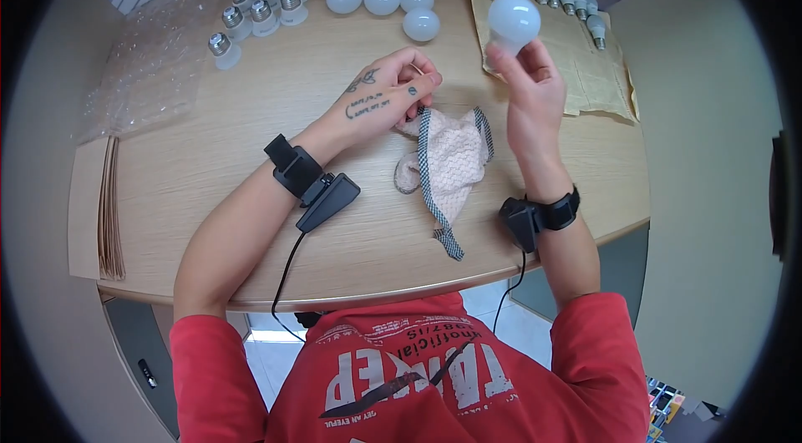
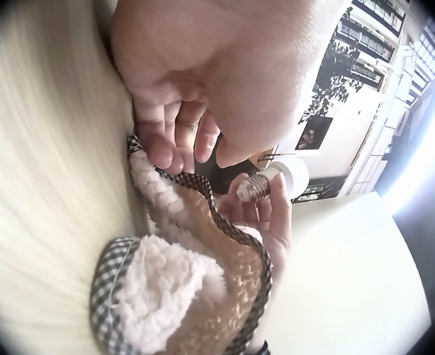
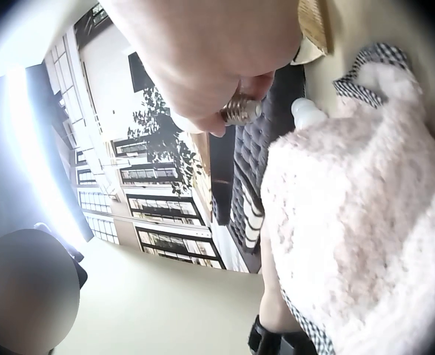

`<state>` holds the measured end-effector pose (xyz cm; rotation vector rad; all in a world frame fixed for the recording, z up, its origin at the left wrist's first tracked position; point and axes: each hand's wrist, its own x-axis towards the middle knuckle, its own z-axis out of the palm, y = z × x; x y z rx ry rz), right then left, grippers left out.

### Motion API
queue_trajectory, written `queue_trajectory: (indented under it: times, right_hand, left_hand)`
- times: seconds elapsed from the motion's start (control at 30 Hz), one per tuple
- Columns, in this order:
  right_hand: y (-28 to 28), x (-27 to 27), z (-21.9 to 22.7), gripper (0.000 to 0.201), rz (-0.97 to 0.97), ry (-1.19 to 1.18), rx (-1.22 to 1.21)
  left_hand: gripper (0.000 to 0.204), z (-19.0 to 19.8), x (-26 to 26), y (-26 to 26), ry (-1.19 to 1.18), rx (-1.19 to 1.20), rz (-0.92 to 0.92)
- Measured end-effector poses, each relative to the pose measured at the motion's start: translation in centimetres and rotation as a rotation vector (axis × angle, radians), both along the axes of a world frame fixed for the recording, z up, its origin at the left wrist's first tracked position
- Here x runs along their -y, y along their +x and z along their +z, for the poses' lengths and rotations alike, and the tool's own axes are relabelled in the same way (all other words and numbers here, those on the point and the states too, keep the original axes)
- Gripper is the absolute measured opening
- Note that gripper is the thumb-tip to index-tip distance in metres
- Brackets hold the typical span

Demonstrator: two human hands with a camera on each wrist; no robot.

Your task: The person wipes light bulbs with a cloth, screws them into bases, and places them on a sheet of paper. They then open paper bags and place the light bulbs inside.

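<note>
Tabletop (image 1: 359, 255): one cloth (image 1: 455, 159), one held bulb (image 1: 514, 19)

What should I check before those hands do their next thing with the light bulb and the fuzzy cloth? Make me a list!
1. Bulb held: ok, the right hand grips it above the table.
2. Metal base in sight: ok, the left wrist view shows it beside the fingers.
3. Cloth in reach: ok, the left hand is at its edge.
4. Cloth spread flat: not ok, it is bunched up.
5. Front bulb of the middle group standing safely: ok, globe up and apart from both hands.
6. Held bulb spotless: cannot tell, tiny marks wouldn't show.
</note>
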<state>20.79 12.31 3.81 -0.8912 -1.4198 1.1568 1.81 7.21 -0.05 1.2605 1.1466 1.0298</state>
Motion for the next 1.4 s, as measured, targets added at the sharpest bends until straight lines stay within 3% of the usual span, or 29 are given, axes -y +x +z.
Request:
queue_trajectory:
  times: [0.13, 0.23, 0.33, 0.43, 0.63, 0.83, 1.4]
  right_hand:
    - [3.3, -3.8, 0.9, 0.026, -0.083, 0.095, 0.103]
    - [7.2, -8.3, 1.3, 0.032, -0.204, 0.06, 0.206]
    - [12.6, -14.1, 0.6, 0.043, -0.353, 0.021, 0.58]
    - [16.7, -18.0, -0.2, 0.053, -0.482, -0.045, 0.806]
    - [21.4, -23.3, -2.8, 0.055, -0.541, 0.01, 1.248]
    - [23.2, -25.9, -4.1, 0.055, -0.497, 0.02, 1.356]
    - [22.7, -27.6, -4.1, 0.051, -0.551, 0.085, 1.345]
  left_hand:
    - [0.022, 0.4, 0.2, 0.1, -0.01, -0.01, 0.01]
    - [0.021, 0.3, 0.2, 0.1, -0.011, -0.017, 0.007]
    - [0.023, 0.2, 0.3, 0.1, -0.006, -0.028, 0.005]
    - [0.023, 0.3, 0.2, 0.2, 0.001, -0.034, 0.003]
    - [0.023, 0.4, 0.3, 0.2, 0.01, -0.038, -0.002]
    - [0.022, 0.1, 0.2, 0.1, -0.003, -0.038, -0.007]
    - [0.018, 0.2, 0.2, 0.3, 0.004, -0.047, 0.006]
